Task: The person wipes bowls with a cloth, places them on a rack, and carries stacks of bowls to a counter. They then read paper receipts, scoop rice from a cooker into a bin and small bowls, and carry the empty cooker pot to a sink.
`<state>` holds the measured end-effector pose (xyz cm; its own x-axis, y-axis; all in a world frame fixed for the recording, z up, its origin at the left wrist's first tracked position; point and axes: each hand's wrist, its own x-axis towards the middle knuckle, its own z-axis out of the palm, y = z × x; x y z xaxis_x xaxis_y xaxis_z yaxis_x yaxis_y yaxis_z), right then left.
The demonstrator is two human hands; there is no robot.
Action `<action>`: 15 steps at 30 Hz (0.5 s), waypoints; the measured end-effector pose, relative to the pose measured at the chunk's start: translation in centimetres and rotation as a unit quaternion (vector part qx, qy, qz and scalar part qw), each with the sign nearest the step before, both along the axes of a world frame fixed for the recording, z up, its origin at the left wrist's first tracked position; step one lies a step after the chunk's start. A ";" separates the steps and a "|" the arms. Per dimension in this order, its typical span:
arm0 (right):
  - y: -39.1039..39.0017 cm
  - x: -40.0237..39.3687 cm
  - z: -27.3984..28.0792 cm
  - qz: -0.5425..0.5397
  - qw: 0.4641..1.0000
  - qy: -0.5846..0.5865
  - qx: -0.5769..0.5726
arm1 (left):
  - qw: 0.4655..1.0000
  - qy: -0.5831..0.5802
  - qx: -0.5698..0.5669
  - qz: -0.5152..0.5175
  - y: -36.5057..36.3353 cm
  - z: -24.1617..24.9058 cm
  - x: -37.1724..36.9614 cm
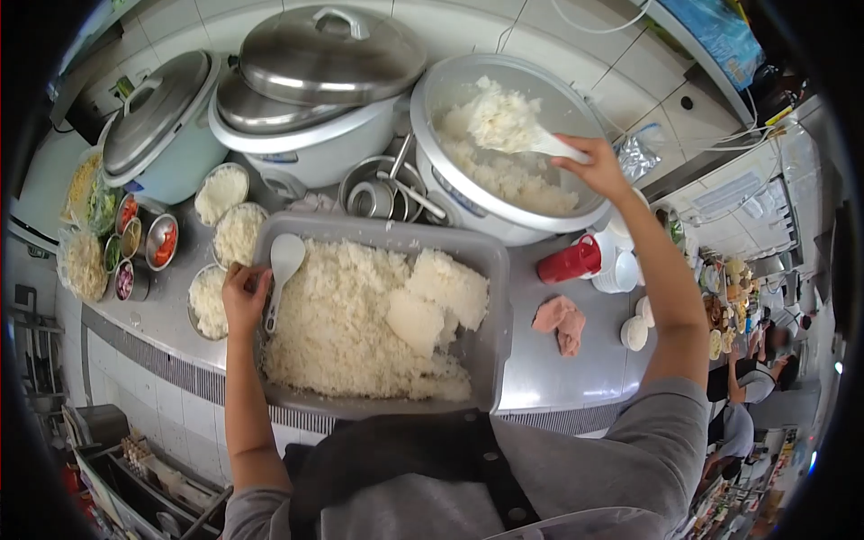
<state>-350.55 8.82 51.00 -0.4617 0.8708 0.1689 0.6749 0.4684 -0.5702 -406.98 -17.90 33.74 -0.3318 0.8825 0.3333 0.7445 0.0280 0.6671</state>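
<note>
My right hand grips the handle of a white rice paddle. On the paddle sits a heap of cooked rice, held over the open rice cooker, which has more rice inside. My left hand has its fingers closed at the left rim of a large grey tub. Beside that hand, a second rice paddle lies inside the tub, against the rice. Loose rice and pressed slabs of rice fill much of the tub. Left of the hand stands a bowl of rice.
Two lidded cookers stand at the back left. Nearby are bowls of rice, small vegetable bowls and a metal pot. On the right are a red jug and a pink cloth. Other people work far right.
</note>
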 end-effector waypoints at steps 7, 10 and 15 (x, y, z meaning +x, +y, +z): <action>-11.6 -1.0 2.5 0.070 0.979 -0.079 -0.175 | 1.000 0.015 -0.002 -0.005 0.4 -0.5 -0.3; -15.2 -2.3 -0.5 0.147 0.955 -0.217 -0.141 | 1.000 0.029 -0.007 -0.005 0.2 0.0 0.0; -18.8 -6.2 -1.5 0.229 0.895 -0.383 0.007 | 1.000 0.017 0.005 -0.008 0.3 0.0 0.0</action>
<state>-356.73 -10.03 49.48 -0.7551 0.5605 -0.3401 0.6001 0.7998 -0.0145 -406.95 -17.64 33.73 -0.3066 0.8839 0.3533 0.7671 0.0097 0.6415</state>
